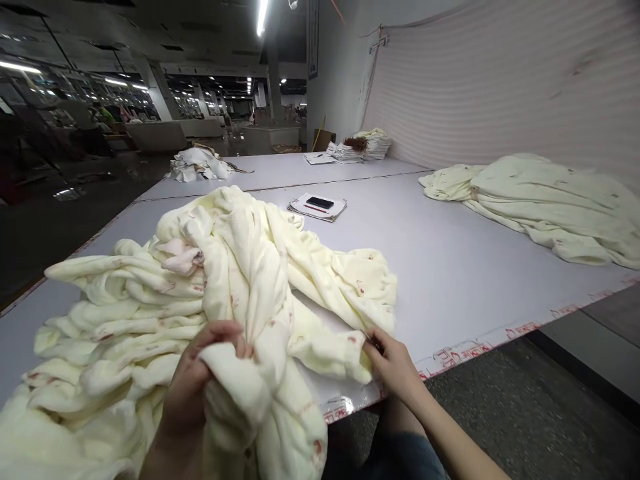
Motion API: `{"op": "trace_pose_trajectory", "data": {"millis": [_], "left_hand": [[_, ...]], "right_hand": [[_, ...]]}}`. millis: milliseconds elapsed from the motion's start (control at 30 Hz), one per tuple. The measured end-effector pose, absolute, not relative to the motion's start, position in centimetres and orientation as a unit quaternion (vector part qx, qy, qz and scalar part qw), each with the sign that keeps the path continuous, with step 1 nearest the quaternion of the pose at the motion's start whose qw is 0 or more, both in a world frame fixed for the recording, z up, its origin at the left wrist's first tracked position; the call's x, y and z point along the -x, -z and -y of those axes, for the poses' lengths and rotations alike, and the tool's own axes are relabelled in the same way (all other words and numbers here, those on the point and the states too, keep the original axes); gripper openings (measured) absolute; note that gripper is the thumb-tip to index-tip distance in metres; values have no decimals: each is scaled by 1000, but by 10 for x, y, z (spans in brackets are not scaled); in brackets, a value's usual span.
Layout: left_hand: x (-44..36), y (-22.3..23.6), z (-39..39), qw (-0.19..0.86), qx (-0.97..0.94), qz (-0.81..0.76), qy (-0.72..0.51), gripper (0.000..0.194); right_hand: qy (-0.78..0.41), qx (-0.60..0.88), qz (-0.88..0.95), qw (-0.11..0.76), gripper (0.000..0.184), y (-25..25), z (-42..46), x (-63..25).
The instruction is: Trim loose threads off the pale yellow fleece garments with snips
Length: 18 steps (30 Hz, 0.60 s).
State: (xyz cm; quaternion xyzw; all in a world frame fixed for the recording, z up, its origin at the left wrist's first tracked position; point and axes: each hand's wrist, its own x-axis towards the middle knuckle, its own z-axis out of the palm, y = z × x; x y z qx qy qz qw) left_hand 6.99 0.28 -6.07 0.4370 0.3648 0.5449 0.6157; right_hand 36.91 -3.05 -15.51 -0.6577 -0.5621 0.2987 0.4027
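A soft cream-yellow fleece garment with small reddish prints lies bunched over the near left of the table. My left hand is closed around a gathered fold of it close to the front edge. At the end of a sleeve, my right hand pinches the cuff between thumb and fingers. More of the same fabric is heaped to the left in loose folds. A pale pink piece sticks out near the top of the pile.
On the pale table, a phone and a red pen lie on a stack of papers. Another cream heap lies at right, white scraps at far left, and stacked cloth at the back. A striped curtain hangs along the right.
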Motion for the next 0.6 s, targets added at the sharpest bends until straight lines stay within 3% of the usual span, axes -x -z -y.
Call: {"op": "trace_pose_trajectory", "data": {"millis": [133,200,400,533,600], "left_hand": [[-77,70,7,537,-671,-446,-250,29],[-99,80,12,484,-709,-473,-199,26],[-163,103,19,377,-679,-536,-332,43],[-167,115,14,389,-654,-519,-390,30],[-164,121,13,389,-653,-504,-409,36]], "right_hand": [[-315,647,539,438,34,145,17,-367],[-337,625,537,455,35,142,16,-361],[-347,597,558,460,27,141,32,-339],[-262,593,609,457,13,140,40,-333],[-219,585,621,473,8,140,39,-332]]}}
